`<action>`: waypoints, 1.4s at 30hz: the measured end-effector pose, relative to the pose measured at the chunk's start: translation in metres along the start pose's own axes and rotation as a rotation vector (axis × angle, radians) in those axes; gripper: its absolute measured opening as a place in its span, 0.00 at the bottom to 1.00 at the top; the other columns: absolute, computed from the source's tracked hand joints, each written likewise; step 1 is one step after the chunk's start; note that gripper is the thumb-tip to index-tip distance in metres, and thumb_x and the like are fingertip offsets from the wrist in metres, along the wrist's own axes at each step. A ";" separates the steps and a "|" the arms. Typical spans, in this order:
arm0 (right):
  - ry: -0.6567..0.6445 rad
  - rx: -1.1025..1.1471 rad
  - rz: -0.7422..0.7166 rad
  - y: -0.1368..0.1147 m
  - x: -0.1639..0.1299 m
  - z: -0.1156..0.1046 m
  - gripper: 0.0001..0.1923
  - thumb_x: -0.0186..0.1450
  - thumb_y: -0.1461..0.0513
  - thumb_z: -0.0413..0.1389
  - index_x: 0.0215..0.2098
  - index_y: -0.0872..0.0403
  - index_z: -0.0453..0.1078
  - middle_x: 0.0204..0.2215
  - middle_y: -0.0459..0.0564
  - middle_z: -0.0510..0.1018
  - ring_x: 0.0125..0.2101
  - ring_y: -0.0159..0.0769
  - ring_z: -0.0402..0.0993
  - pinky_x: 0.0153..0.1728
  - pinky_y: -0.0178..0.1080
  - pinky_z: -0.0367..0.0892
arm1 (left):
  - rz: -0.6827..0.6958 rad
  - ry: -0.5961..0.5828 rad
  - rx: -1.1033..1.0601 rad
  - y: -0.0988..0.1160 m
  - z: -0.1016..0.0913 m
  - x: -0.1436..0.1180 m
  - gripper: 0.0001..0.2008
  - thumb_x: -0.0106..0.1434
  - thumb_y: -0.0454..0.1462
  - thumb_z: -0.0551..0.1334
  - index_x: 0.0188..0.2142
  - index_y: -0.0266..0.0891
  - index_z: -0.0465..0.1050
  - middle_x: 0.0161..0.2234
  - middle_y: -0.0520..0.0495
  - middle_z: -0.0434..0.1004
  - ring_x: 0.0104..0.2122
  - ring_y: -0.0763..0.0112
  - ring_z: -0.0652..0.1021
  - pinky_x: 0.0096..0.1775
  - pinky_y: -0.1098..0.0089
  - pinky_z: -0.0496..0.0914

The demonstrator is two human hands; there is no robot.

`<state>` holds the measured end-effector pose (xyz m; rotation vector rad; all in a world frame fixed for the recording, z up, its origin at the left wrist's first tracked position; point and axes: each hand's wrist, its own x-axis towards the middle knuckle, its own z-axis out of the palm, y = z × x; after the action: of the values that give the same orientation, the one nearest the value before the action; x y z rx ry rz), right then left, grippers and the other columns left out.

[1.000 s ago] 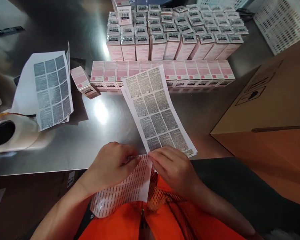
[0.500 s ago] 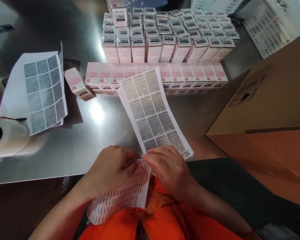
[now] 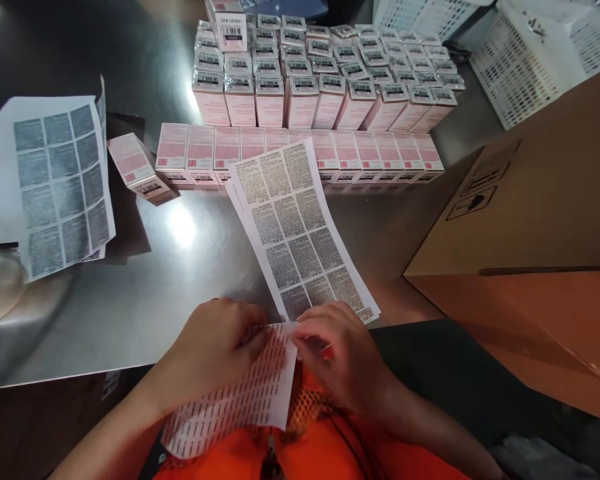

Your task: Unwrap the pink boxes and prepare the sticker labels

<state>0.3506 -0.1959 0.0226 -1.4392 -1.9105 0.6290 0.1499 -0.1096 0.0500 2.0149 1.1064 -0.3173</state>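
Observation:
A white sheet of small printed labels (image 3: 240,393) hangs over the table's front edge against the orange clothing. My left hand (image 3: 215,353) is closed on its upper part, thumb on top. At the sheet's upper right corner, my right hand (image 3: 345,353) pinches with thumb and forefinger; whether a single label is between the fingertips is too small to tell. Just beyond the hands lies a stack of larger printed label sheets (image 3: 300,233), with dense text blocks in a grid. Its near end is partly covered by my right hand.
Pink-and-white boxes (image 3: 355,153) stand in a row behind, with more wrapped boxes (image 3: 300,100) farther back. One box (image 3: 137,167) sits askew at the left, near other printed sheets (image 3: 63,187). A cardboard carton (image 3: 530,200) and white baskets (image 3: 520,60) occupy the right.
My right hand's fingers have curled more into a pinch at the sheet's corner, opening a gap behind the thumb. The view has shifted slightly; my left hand keeps its hold.

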 end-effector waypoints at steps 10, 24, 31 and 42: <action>0.262 0.557 0.537 0.072 0.059 -0.033 0.28 0.56 0.57 0.66 0.43 0.46 0.52 0.29 0.40 0.79 0.30 0.35 0.77 0.34 0.38 0.70 | 0.543 0.298 0.107 -0.029 0.029 0.009 0.09 0.68 0.35 0.56 0.37 0.42 0.75 0.66 0.51 0.64 0.68 0.56 0.59 0.66 0.50 0.50; 0.069 0.383 0.561 0.131 0.123 -0.031 0.27 0.53 0.56 0.64 0.42 0.47 0.51 0.23 0.36 0.75 0.21 0.31 0.69 0.24 0.34 0.61 | 0.624 0.501 0.056 -0.039 0.050 0.021 0.08 0.66 0.34 0.56 0.35 0.41 0.74 0.59 0.47 0.75 0.63 0.59 0.69 0.66 0.55 0.53; 0.046 0.327 0.542 0.132 0.124 -0.031 0.26 0.54 0.57 0.64 0.42 0.48 0.52 0.26 0.39 0.77 0.26 0.36 0.74 0.27 0.35 0.64 | 0.623 0.495 0.005 -0.040 0.051 0.023 0.07 0.65 0.35 0.57 0.35 0.42 0.74 0.59 0.48 0.74 0.64 0.61 0.67 0.66 0.56 0.51; 0.089 0.137 0.543 0.112 0.125 -0.027 0.24 0.53 0.61 0.62 0.41 0.48 0.52 0.25 0.38 0.76 0.25 0.36 0.74 0.32 0.40 0.68 | 0.590 0.475 0.008 -0.039 0.051 0.021 0.08 0.67 0.34 0.56 0.35 0.42 0.74 0.61 0.49 0.73 0.64 0.60 0.68 0.65 0.54 0.53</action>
<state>0.4207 -0.0447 -0.0118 -1.8706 -1.3739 0.9039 0.1386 -0.1230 -0.0155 2.3759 0.7131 0.4806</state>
